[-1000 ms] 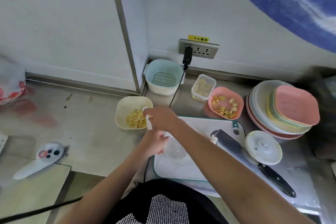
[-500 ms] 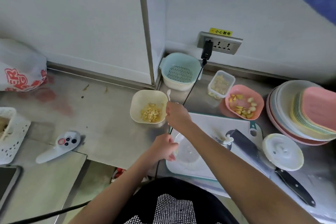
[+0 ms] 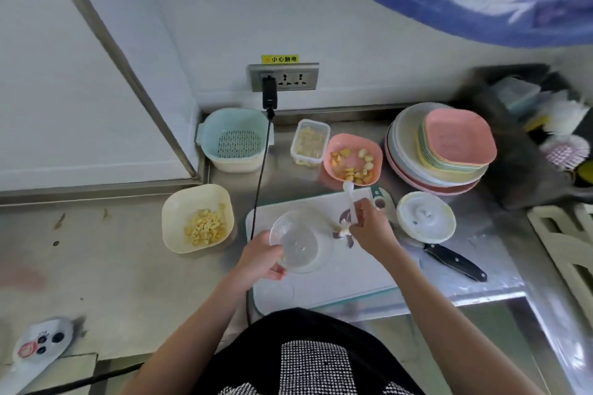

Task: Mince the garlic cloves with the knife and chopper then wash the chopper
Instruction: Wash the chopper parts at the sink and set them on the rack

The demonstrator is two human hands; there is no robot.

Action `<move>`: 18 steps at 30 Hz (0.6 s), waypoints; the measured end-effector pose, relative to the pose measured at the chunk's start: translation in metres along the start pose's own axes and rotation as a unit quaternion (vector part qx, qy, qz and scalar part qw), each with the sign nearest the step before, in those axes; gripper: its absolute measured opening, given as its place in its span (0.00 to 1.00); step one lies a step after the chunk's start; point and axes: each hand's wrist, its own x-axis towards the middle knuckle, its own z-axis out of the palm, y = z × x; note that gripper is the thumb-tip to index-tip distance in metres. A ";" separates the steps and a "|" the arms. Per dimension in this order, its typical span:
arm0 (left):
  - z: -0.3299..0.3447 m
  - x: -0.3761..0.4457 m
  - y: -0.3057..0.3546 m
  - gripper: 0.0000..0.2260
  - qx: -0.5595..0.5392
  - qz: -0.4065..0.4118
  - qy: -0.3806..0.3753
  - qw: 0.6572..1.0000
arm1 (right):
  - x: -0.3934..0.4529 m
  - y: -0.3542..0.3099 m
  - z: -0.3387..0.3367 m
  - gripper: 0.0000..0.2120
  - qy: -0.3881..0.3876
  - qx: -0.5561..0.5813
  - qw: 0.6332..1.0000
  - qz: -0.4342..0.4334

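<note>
- Starting with the steel counter (image 3: pixel 106 266), which runs across the whole view, so basically everything sits on it.
- White cutting board (image 3: pixel 346 282) lies near the middle, right in front of the person.
- Stack of plates (image 3: pixel 407 157) sits far right, with pink and yellow square dishes piled on top.
- Blue strainer basket (image 3: pixel 236 138) is tucked in the far corner under the wall socket (image 3: pixel 284 77), and a black cord drops from the plug down past the board's left edge.
- Cream bowl (image 3: pixel 197 218) left of the board holds the chopped garlic (image 3: pixel 205 229).
- Pink bowl (image 3: pixel 353 159) just past the board's far edge has more garlic pieces, and a small clear tub (image 3: pixel 309 143) sits to its left.
- Clear chopper bowl (image 3: pixel 296 242) is tilted over the board; the left hand (image 3: pixel 261 261) grips its near rim, fingers curled around it.
- White chopper lid (image 3: pixel 426 216) rests just right of the board.
- Knife (image 3: pixel 454 261) lies near right; only its black handle shows clearly.
- Right hand (image 3: pixel 372 224) pinches a small white spoon (image 3: pixel 349 199), right by the blade piece (image 3: pixel 344 231) on the board.
</note>
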 end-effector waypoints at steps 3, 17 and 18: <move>0.006 0.001 0.005 0.13 -0.008 0.008 -0.007 1.000 | 0.005 0.010 0.015 0.16 -0.029 -0.051 0.998 -0.011; -0.010 -0.001 -0.002 0.15 -0.027 0.032 0.066 0.997 | 0.002 0.006 0.045 0.20 -0.041 0.036 0.998 -0.024; -0.010 -0.002 -0.002 0.15 -0.028 0.032 0.067 0.997 | 0.001 0.003 0.047 0.19 -0.041 0.036 0.998 -0.024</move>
